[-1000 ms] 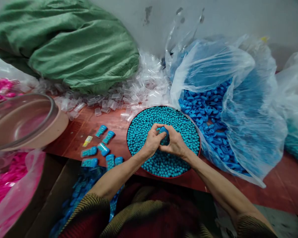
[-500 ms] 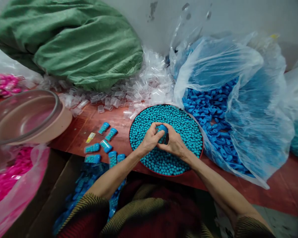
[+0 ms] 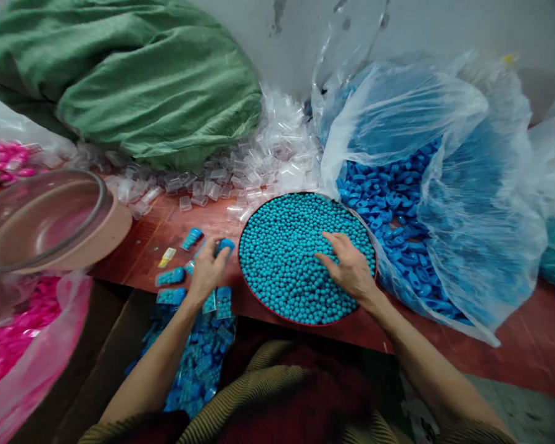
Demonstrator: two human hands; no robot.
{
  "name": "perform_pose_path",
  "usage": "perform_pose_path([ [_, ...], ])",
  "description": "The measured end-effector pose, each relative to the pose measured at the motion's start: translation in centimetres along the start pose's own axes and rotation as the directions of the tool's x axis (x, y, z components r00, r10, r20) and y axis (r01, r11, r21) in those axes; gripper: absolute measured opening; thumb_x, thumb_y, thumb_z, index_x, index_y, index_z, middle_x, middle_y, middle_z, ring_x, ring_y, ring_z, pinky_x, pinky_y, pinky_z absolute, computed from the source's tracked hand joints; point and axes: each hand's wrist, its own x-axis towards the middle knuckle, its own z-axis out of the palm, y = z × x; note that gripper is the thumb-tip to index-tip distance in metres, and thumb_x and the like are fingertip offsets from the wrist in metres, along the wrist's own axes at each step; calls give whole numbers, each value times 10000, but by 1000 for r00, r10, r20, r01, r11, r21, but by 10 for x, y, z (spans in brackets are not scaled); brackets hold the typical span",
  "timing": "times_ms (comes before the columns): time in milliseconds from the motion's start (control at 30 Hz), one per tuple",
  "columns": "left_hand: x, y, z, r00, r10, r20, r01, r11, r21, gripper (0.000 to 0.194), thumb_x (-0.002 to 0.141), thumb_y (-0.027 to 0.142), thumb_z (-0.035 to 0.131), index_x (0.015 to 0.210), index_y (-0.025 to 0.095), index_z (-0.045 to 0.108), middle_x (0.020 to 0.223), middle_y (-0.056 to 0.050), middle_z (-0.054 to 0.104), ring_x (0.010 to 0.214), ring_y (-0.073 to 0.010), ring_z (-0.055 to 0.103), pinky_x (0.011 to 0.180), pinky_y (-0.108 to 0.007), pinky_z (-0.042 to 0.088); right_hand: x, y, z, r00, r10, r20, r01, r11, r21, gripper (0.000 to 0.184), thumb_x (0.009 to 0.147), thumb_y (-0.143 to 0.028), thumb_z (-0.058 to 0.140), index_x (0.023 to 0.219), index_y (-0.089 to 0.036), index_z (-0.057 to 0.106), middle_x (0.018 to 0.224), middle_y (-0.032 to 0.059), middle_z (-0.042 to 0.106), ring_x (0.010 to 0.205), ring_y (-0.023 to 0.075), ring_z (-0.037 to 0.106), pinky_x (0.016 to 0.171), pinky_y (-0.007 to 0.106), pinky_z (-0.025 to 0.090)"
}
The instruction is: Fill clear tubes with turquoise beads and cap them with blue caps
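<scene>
Above the left part of the table, my left hand [image 3: 208, 271] has its thumb and fingers around a small clear container with a blue cap [image 3: 225, 246]; most of its body is hidden by the hand. Several similar containers filled with blue beads lie around it, among them one behind the hand [image 3: 192, 238] and one to its left [image 3: 170, 276]. My right hand [image 3: 349, 268] hovers over a round red-rimmed tray [image 3: 300, 322] full of blue beads [image 3: 282, 259]. Its fingers are apart, with nothing held.
Clear empty containers [image 3: 277, 166] are heaped at the back, beside a big green sack [image 3: 157, 86]. An open plastic bag of blue caps [image 3: 388, 191] lies right of the tray. Basins [image 3: 115, 228] stand at left. Below the table edge are bagged pink pieces [image 3: 28, 327] and filled containers [image 3: 198, 370].
Both hands held the blue-capped container together over the beads. My left hand has carried it leftward to the other containers; my right hand has let go and moved slightly right.
</scene>
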Motion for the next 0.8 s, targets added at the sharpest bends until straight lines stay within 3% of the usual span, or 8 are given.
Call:
perform_pose_path([
  [100, 1, -24, -17, 990, 22, -136, 29, 930, 366, 408, 829, 329, 430, 1171, 159, 573, 999, -106, 618, 934, -259, 569, 870, -404, 434, -17, 32, -10, 982, 124, -143, -146, 978, -152, 332, 932, -331, 392, 1140, -160, 585, 1050, 144, 624, 981, 262, 601, 846, 384, 492],
  [200, 2, -21, -8, 971, 110, -213, 8, 874, 486, 431, 862, 317, 371, 1193, 136, 579, 1038, -140, 627, 989, -286, 568, 894, -410, 422, -28, 49, -17, 942, 304, -141, -335, 871, -358, 383, 941, -330, 342, 1146, -124, 592, 1003, 187, 634, 898, 280, 613, 669, 345, 479],
  [333, 9, -2, 26, 995, 83, -60, -56, 930, 362, 458, 884, 360, 371, 1238, 126, 543, 1006, -122, 672, 923, -261, 619, 854, -376, 460, -29, 58, -19, 824, 561, -78, -527, 709, -469, 400, 929, -341, 341, 1215, -142, 538, 921, 159, 669, 742, 250, 632, 558, 316, 427],
  [467, 24, -5, 52, 995, 79, 65, -92, 971, 219, 491, 893, 331, 350, 1307, 98, 474, 1198, -149, 614, 1073, -272, 587, 928, -407, 451, -22, 64, -21, 740, 667, 85, -554, 676, -485, 431, 941, -326, 263, 1275, -172, 488, 835, 142, 697, 677, 250, 648, 569, 323, 427],
  [633, 38, -19, 63, 992, 98, 81, -107, 987, 117, 485, 889, 263, 319, 1306, 69, 474, 1280, -155, 564, 1183, -257, 526, 1032, -429, 393, -28, 65, -23, 754, 652, 79, -545, 689, -479, 438, 944, -284, 252, 1277, -126, 489, 771, 141, 686, 657, 228, 646, 571, 292, 412],
  [800, 41, -19, 70, 989, 128, 75, -131, 991, 38, 457, 871, 240, 342, 1277, 108, 503, 1280, -121, 568, 1193, -237, 520, 1065, -432, 375, -44, 67, -24, 766, 640, 53, -522, 668, -530, 383, 929, -240, 298, 1228, -124, 508, 688, 90, 651, 594, 192, 604, 531, 257, 366],
])
